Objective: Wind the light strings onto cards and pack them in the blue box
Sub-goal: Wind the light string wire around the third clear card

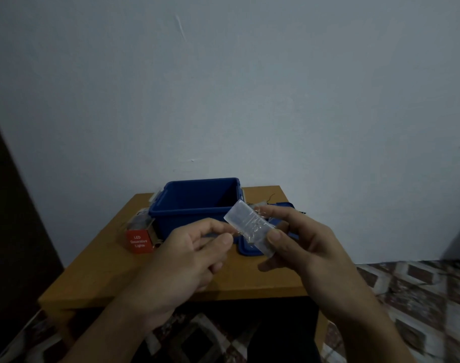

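Two hands meet above the near part of the worktop (113, 273), winding in mid-air. At far left a red package (139, 242) marked LED Decorative Lights lies beside the blue box (189, 209), which stands open at the far middle of the worktop; nothing can be made out inside it.

The left hand (189, 258) is turned palm inward. Its thumb and forefinger are pinched together on the thin light string (249, 229), and its other fingers are curled under. The wire runs a short way right to the card (238, 214), a pale, translucent strip tilted with its far end up and to the left, with a few turns of wire across its middle.

The right hand (304, 247) grips the card's near end, thumb pressed on its face and fingers clamped behind. Beneath it a blue lid (245, 251) shows partly on the worktop.

To wind well, the left hand should probably hold the wire lightly taut and feed it in even, side-by-side turns while the right hand rotates the card. Slack would likely let the loops slip off the smooth edges, and a hard pull could kink the fine wire. The thumb seems best kept on the last turn.
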`<state>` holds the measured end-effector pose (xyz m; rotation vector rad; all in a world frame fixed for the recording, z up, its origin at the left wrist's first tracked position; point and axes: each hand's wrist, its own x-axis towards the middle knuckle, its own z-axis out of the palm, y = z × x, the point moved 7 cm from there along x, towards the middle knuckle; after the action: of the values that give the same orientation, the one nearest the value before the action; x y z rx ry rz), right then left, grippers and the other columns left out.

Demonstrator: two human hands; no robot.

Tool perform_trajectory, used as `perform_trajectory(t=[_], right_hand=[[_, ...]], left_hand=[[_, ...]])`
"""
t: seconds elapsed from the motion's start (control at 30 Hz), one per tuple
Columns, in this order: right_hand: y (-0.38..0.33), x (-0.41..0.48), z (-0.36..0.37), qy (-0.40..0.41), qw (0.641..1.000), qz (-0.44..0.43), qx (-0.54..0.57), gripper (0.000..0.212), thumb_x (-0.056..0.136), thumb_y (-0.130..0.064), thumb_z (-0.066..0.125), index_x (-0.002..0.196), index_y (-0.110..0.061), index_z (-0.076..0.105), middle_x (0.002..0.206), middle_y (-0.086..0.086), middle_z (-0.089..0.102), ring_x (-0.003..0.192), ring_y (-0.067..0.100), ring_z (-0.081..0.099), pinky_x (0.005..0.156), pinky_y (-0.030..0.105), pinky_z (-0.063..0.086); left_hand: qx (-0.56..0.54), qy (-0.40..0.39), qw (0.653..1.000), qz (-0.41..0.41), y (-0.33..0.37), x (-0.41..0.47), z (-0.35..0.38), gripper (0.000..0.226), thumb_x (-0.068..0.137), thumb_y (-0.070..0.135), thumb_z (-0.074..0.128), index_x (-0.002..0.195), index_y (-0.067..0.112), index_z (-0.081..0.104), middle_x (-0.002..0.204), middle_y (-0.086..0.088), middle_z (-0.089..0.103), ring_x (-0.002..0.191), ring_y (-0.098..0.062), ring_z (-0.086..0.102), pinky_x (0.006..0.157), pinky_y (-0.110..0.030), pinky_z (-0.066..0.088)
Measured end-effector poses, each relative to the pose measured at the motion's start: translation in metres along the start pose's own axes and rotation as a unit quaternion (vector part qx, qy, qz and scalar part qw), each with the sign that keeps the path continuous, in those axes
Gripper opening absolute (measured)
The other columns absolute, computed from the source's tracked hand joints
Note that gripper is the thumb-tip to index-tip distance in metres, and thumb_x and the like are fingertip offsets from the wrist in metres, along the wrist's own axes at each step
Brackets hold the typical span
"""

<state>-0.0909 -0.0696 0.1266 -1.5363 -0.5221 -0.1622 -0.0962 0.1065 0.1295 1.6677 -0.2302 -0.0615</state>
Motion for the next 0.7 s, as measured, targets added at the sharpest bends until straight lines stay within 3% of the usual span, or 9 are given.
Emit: perform_trajectory(t=[0.1,0.17,0.27,0.37,0.5,0.57,0.63,0.7], right_hand=[[-0.003,-0.001,0.001,0.002,0.999,-0.001,0.051,0.027,0.092,-0.027,0.063,0.117,-0.032,0.073,0.099,0.018,0.064,0.086,0.029,0.069,0.07,0.035,0.06],[-0.005,-0.001,0.003,-0.01,0.997,0.005,0.076,0.024,0.094,-0.027,0.066,0.117,-0.031,0.074,0.103,0.024,0.062,0.085,0.032,0.068,0.071,0.034,0.059],[-0.005,-0.003,0.006,-0.036,0.994,0.016,0.101,0.032,0.089,-0.023,0.062,0.119,-0.027,0.073,0.113,0.031,0.057,0.087,0.04,0.063,0.072,0.036,0.058],[-0.008,-0.005,0.006,-0.054,0.99,0.014,0.128,0.034,0.088,-0.021,0.062,0.12,-0.024,0.073,0.113,0.034,0.055,0.08,0.033,0.063,0.073,0.04,0.057],[-0.011,-0.008,0.01,-0.098,0.985,0.009,0.139,0.033,0.089,-0.027,0.068,0.121,-0.021,0.072,0.111,0.031,0.056,0.076,0.032,0.065,0.071,0.038,0.056],[-0.012,-0.012,0.014,-0.131,0.981,0.017,0.14,0.033,0.087,-0.025,0.071,0.12,-0.018,0.072,0.101,0.024,0.061,0.073,0.028,0.065,0.067,0.033,0.056],[-0.014,-0.015,0.019,-0.175,0.974,0.033,0.139,0.029,0.09,-0.019,0.067,0.118,-0.015,0.072,0.096,0.013,0.067,0.073,0.022,0.066,0.066,0.031,0.056],[-0.014,-0.018,0.024,-0.216,0.968,0.053,0.113,0.029,0.093,-0.017,0.061,0.119,-0.014,0.071,0.1,0.009,0.071,0.077,0.016,0.067,0.068,0.031,0.057]], left_hand=[[-0.015,0.006,1.0,0.004,-0.003,0.002,-0.003,0.023,0.086,0.033,0.068,0.081,0.011,0.066,0.061,-0.004,0.045,0.04,-0.008,0.025,0.038,-0.019,0.022],[-0.014,-0.013,1.0,-0.004,-0.005,0.003,-0.003,0.026,0.083,0.037,0.069,0.07,0.015,0.064,0.061,-0.004,0.043,0.042,-0.009,0.027,0.04,-0.02,0.025],[-0.013,-0.077,0.996,-0.034,-0.011,0.004,-0.001,0.034,0.083,0.045,0.07,0.063,0.018,0.062,0.059,-0.005,0.042,0.049,-0.013,0.036,0.048,-0.023,0.034],[-0.066,-0.154,0.985,-0.041,-0.013,0.008,-0.001,0.045,0.084,0.045,0.072,0.058,0.016,0.051,0.052,-0.003,0.034,0.048,-0.014,0.029,0.053,-0.028,0.025],[-0.146,-0.206,0.966,-0.051,-0.014,0.014,-0.002,0.042,0.079,0.035,0.08,0.06,0.015,0.049,0.05,0.0,0.031,0.043,-0.009,0.029,0.05,-0.025,0.028],[-0.131,-0.207,0.968,-0.058,-0.013,0.018,0.0,0.045,0.074,0.04,0.083,0.065,0.011,0.051,0.055,-0.007,0.031,0.05,-0.012,0.026,0.053,-0.026,0.03],[-0.101,-0.192,0.973,-0.077,-0.01,0.02,0.002,0.048,0.073,0.044,0.085,0.076,0.008,0.053,0.073,-0.015,0.037,0.067,-0.027,0.013,0.061,-0.031,0.028],[-0.055,-0.171,0.98,-0.086,-0.003,0.023,0.002,0.047,0.075,0.042,0.084,0.068,0.008,0.051,0.068,-0.013,0.034,0.066,-0.029,0.011,0.06,-0.031,0.025]])
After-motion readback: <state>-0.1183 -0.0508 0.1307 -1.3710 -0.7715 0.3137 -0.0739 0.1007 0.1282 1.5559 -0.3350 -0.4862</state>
